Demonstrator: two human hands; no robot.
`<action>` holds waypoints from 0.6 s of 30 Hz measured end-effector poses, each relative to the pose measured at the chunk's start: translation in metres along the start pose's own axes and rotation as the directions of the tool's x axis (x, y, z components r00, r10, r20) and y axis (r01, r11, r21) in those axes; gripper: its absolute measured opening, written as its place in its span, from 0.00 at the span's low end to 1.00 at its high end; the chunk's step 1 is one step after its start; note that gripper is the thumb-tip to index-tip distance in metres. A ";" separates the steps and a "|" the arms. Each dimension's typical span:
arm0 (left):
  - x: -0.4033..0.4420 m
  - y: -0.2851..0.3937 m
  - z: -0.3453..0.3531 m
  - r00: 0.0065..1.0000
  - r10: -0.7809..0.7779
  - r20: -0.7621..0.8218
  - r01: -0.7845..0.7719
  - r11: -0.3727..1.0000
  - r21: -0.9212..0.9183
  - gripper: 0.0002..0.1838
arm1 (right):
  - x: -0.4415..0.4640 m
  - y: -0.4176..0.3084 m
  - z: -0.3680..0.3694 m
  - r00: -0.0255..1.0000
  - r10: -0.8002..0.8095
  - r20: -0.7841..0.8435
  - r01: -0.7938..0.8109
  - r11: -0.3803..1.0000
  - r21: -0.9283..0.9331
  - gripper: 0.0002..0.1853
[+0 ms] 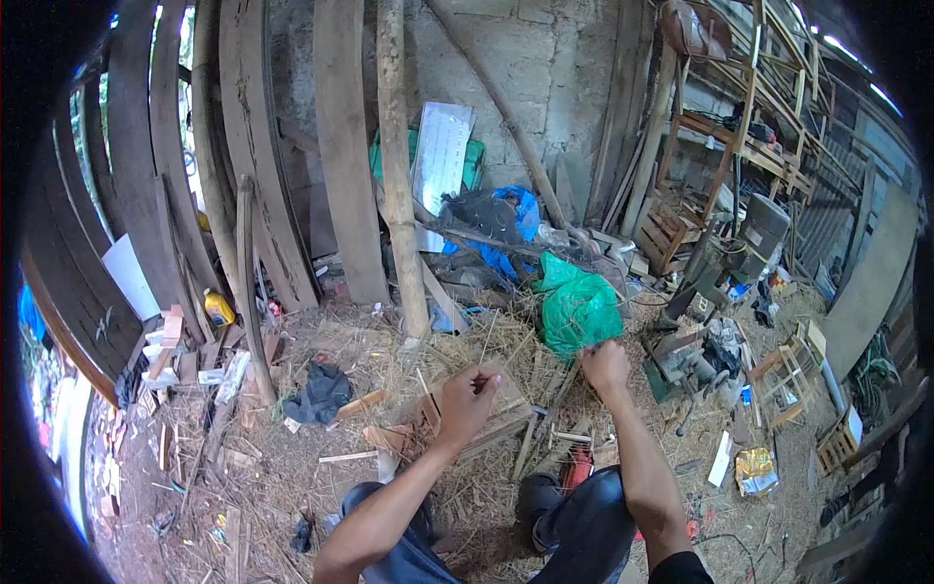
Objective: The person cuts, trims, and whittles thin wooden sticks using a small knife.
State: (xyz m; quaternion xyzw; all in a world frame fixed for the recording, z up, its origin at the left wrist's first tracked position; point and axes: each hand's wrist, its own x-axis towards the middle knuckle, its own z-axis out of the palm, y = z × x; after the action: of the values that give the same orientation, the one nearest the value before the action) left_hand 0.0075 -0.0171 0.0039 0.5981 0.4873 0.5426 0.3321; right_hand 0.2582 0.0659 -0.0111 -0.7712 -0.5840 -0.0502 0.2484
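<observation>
My left hand [469, 401] is raised over a wooden block or box [504, 420], its fingers curled together; whatever they may hold is too small to make out. My right hand [605, 366] is closed at the lower edge of a green plastic bag [576, 307], and I cannot tell whether it touches the bag. Below, between my knees and the block, a red object [578, 467] lies on the straw-covered ground.
A thin wooden post [397, 175] stands ahead. Left of it lie a black plastic bag [319, 393] and a yellow bottle [218, 308]. On the right are a metal machine [700, 282], a gold packet [756, 471] and a small wooden frame [781, 384].
</observation>
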 end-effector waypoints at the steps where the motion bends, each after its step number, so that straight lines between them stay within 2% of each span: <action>1: 0.002 0.003 -0.001 1.000 -0.025 0.004 0.025 1.000 -0.011 0.07 | -0.003 -0.006 -0.003 1.000 -0.007 0.004 0.007 1.000 -0.005 0.16; 2: 0.003 0.005 -0.001 0.999 -0.050 0.010 0.050 0.999 -0.019 0.09 | -0.005 -0.016 -0.003 0.994 -0.097 0.056 0.082 0.968 0.236 0.16; 3: 0.003 0.004 -0.001 0.999 -0.051 0.008 0.051 0.999 -0.017 0.09 | -0.009 -0.027 -0.005 0.978 -0.193 0.084 0.132 0.873 0.470 0.15; 4: 0.005 0.003 0.000 0.997 -0.071 0.032 0.072 0.997 -0.041 0.09 | -0.015 -0.040 -0.015 0.978 -0.190 0.084 0.129 0.871 0.473 0.15; 5: 0.006 0.002 0.002 0.994 -0.089 0.059 0.093 0.993 -0.066 0.09 | -0.022 -0.053 -0.030 0.936 -0.230 0.265 -0.074 0.608 0.790 0.13; 6: 0.006 0.001 0.002 0.994 -0.089 0.067 0.093 0.994 -0.061 0.09 | -0.027 -0.063 -0.039 0.855 -0.335 0.397 -0.328 0.244 0.913 0.12; 7: 0.005 0.000 0.002 0.987 -0.110 0.118 0.123 0.986 -0.108 0.08 | -0.029 -0.068 -0.040 0.857 -0.327 0.398 -0.333 0.238 0.912 0.12; 9: 0.004 -0.003 0.002 0.976 -0.134 0.173 0.160 0.976 -0.148 0.09 | -0.031 -0.072 -0.040 0.834 -0.408 0.371 -0.333 0.163 0.929 0.10; 10: 0.003 -0.003 0.002 0.966 -0.154 0.207 0.190 0.967 -0.168 0.09 | -0.030 -0.071 -0.036 0.830 -0.415 0.373 -0.308 0.216 0.926 0.10; 12: 0.002 0.002 0.001 0.955 -0.177 0.239 0.224 0.957 -0.184 0.09 | -0.030 -0.070 -0.037 0.839 -0.418 0.350 -0.289 0.202 0.936 0.10; 14: 0.000 0.020 -0.005 0.895 -0.290 0.337 0.401 0.855 -0.329 0.10 | -0.030 -0.068 -0.032 0.844 -0.425 0.328 -0.274 0.186 0.944 0.11; 15: 0.001 0.023 -0.007 0.895 -0.297 0.332 0.404 0.856 -0.324 0.10 | -0.029 -0.065 -0.029 0.902 -0.397 0.170 -0.011 0.373 0.928 0.12; 16: 0.003 0.026 -0.008 0.881 -0.315 0.354 0.450 0.791 -0.415 0.12 | -0.029 -0.065 -0.027 0.915 -0.403 -0.003 0.240 0.540 0.806 0.14; 17: 0.004 0.027 -0.009 0.865 -0.329 0.378 0.491 0.713 -0.501 0.14 | -0.030 -0.065 -0.024 0.914 -0.405 0.001 0.237 0.537 0.810 0.14; 18: 0.005 0.025 -0.010 0.862 -0.336 0.380 0.496 0.712 -0.497 0.14 | -0.034 -0.066 -0.030 0.877 -0.475 -0.069 0.405 0.654 0.639 0.16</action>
State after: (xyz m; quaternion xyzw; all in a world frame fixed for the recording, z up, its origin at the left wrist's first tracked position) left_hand 0.0034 -0.0213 0.0303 0.4075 0.3732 0.4909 0.6736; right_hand 0.1929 0.0359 0.0240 -0.4773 -0.7469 0.1319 0.4437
